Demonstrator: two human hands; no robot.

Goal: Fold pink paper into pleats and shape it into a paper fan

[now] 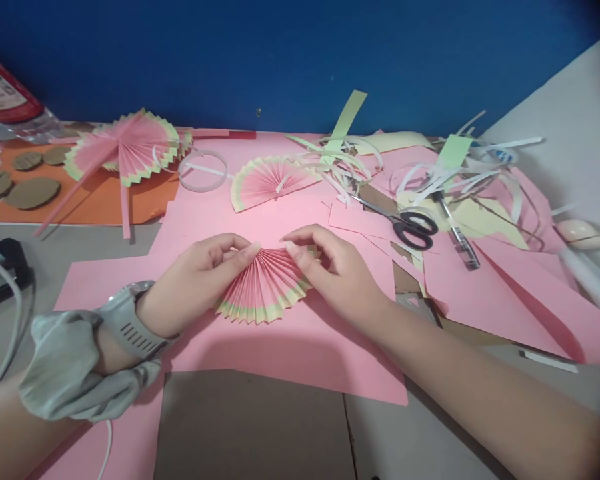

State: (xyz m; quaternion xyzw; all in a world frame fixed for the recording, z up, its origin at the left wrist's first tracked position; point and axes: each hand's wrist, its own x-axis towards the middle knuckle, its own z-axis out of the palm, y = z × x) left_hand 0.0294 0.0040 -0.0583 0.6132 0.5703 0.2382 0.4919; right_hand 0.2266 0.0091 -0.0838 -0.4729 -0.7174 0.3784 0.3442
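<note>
A pleated paper fan [260, 287], pink with a green and pale yellow zigzag rim, is spread in a half circle above pink paper [280, 353]. My left hand [213, 267] pinches its upper left edge between thumb and fingers. At the upper right edge, my right hand [330, 267] grips the fan the same way. Both thumbs lie close to the fan's centre, and the right fingers cover part of its right side. Just beyond my hands lies a second pleated fan [263, 180] of the same colours.
Scissors [405, 223] with black handles and a pen [457, 233] lie at the right, among paper strips [430, 180]. Finished-looking pleated fans [135, 147] with pink strips are at the left, near cardboard discs [33, 193] and a bottle [15, 97]. A blue wall [230, 60] stands behind.
</note>
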